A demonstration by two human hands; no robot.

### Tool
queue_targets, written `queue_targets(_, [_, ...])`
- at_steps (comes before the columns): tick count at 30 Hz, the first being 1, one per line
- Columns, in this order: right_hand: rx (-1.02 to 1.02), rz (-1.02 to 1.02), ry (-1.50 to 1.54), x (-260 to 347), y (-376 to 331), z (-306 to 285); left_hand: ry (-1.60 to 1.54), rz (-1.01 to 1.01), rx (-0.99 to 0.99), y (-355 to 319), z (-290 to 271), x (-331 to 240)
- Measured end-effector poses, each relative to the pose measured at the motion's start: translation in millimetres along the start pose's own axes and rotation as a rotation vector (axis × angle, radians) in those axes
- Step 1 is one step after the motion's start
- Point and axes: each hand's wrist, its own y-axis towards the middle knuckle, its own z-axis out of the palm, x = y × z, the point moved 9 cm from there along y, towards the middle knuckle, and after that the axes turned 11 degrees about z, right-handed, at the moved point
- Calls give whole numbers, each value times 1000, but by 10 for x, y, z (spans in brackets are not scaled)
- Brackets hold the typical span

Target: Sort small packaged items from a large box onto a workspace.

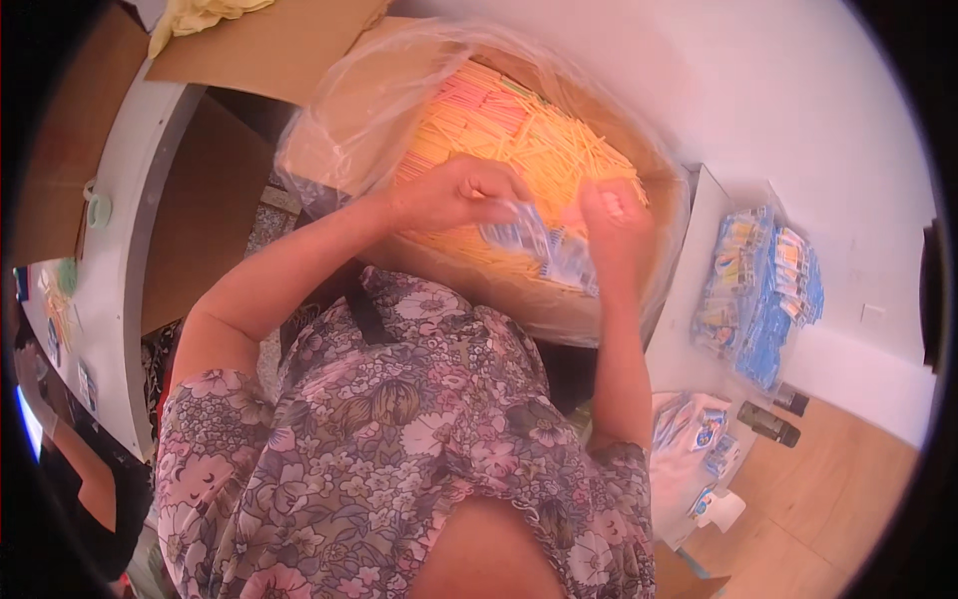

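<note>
Watching remotely, I see the left hand (pixel 454 195) pinching its fingers on a clear, blue-printed bag (pixel 515 236) above a box (pixel 499 298) of yellow sticks (pixel 544 140); the right hand (pixel 617 220) curls alongside (blurred, can't tell its grip).

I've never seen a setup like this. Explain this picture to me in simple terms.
There is no machine here: these are a person's two bare hands. The one picture comes from a wide fisheye camera on that person's head, looking down, so edges bend and the floral-patterned shirt fills the lower middle.

In front stands a brown cardboard box with a clear plastic liner, full of thin yellow and pink sticks. Above it, the left hand pinches a small clear plastic packet with blue markings. The right hand is close by, too blurred to tell whether it grips too. On the white surface at right lies a pile of blue-and-clear plastic packets.
</note>
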Motion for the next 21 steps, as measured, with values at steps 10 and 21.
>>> queue_targets(10, [27, -445, -840, -457, -385, -291, -334, -314, -180, -31, -20, 91])
queue_targets(21, [148, 374, 548, -250, -340, -465, -277, -295, -125, 266, 325, 236])
